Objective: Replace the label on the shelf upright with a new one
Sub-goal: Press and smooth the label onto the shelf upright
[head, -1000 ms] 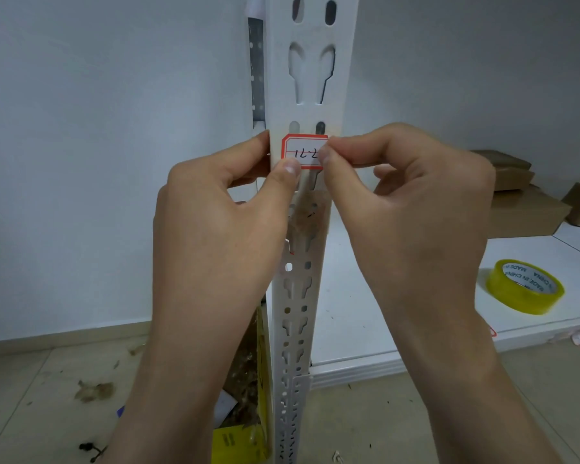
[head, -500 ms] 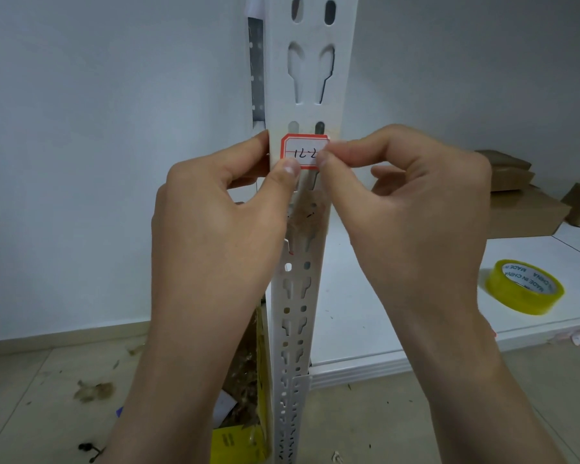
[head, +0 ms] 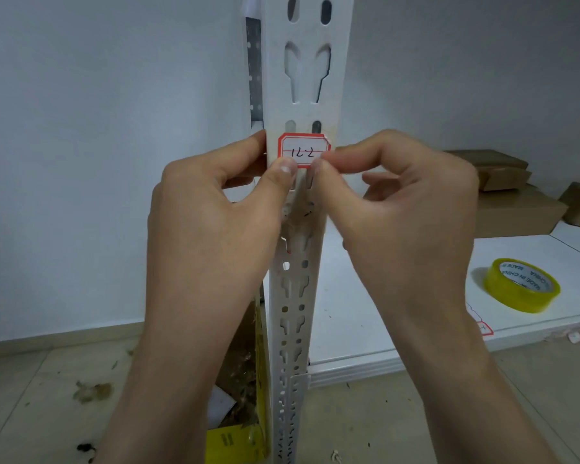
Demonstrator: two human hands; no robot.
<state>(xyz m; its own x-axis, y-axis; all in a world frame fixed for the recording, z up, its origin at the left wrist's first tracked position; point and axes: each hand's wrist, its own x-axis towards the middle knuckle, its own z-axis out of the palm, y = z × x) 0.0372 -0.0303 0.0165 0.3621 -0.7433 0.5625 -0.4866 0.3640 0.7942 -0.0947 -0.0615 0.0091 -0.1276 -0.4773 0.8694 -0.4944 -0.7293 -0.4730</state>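
Note:
A white slotted shelf upright rises through the middle of the view. A small white label with a red border and handwritten digits lies flat against it at hand height. My left hand wraps the upright's left edge, its thumb tip pressing the label's lower left corner. My right hand pinches the label's lower right corner between thumb and forefinger. Both hands hide the upright just below the label.
A yellow tape roll lies on the white shelf board at right, near brown cardboard boxes. Another red-bordered label lies at the board's front edge. A yellow box and debris sit on the floor at left.
The label sits slightly more to the left and squarer on the upright. My right fingers have slid from its right edge down to its lower right corner. My left thumb holds its place.

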